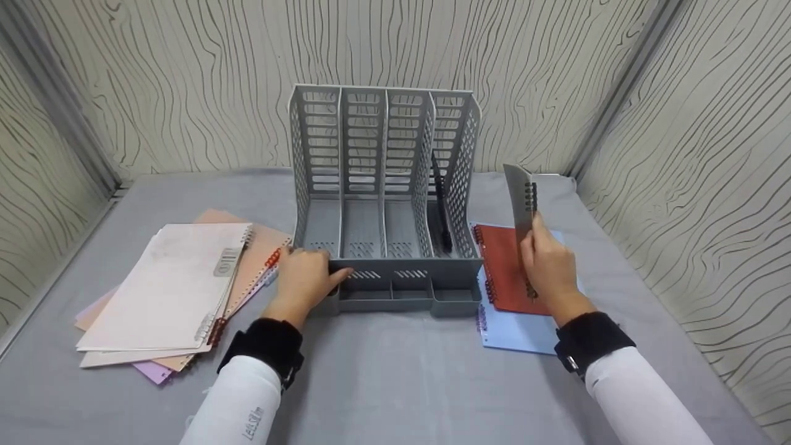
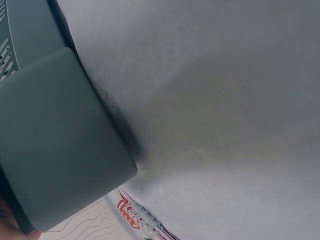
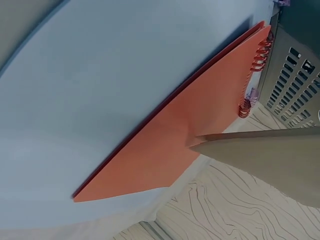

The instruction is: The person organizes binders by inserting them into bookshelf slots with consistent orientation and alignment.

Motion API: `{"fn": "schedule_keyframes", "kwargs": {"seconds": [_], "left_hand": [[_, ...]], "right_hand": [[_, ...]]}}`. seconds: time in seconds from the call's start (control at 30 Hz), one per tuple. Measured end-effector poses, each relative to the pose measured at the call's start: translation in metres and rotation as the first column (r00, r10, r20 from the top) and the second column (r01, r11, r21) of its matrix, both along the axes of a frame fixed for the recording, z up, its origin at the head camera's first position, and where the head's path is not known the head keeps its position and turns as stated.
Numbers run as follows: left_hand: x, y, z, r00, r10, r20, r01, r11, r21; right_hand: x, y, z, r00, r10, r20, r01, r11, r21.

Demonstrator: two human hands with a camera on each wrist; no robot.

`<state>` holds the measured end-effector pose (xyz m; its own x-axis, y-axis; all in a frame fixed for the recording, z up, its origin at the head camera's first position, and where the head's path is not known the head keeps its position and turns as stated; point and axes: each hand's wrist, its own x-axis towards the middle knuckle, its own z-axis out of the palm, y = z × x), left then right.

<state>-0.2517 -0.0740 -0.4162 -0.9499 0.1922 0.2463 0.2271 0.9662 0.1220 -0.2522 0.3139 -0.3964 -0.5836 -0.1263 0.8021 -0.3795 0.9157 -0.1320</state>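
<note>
My right hand (image 1: 550, 266) grips a grey spiral notebook (image 1: 520, 216), which stands on edge with its coil facing me. In the right wrist view that notebook's cover (image 3: 265, 157) juts out over a red spiral notebook (image 3: 175, 140). The red one lies on a light blue notebook (image 1: 519, 330). My left hand (image 1: 303, 278) holds the front left corner of a grey file organizer (image 1: 405, 267), its thumb along the front rim. A black spiral notebook (image 1: 440, 204) stands in the organizer's rightmost slot.
A pile of notebooks lies left of the organizer, a white one (image 1: 167, 284) on top, with peach (image 1: 259, 247) and purple (image 1: 151, 371) ones beneath. Small compartments (image 1: 411, 295) run along the organizer's front. Patterned panels (image 1: 383, 43) enclose the grey cloth-covered table (image 1: 395, 383).
</note>
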Motion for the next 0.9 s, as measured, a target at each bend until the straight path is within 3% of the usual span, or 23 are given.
{"fn": "schedule_keyframes", "kwargs": {"seconds": [0.63, 0.9], "left_hand": [[0.000, 0.001, 0.001, 1.000, 0.008, 0.018, -0.007, 1.000, -0.006], [0.000, 0.001, 0.001, 1.000, 0.004, 0.007, -0.004, 1.000, -0.022]], "right_hand": [[0.001, -0.011, 0.005, 0.997, 0.068, -0.023, -0.069, 0.996, -0.063], [-0.002, -0.015, 0.007, 0.986, 0.086, -0.145, -0.091, 0.995, -0.030]]}}
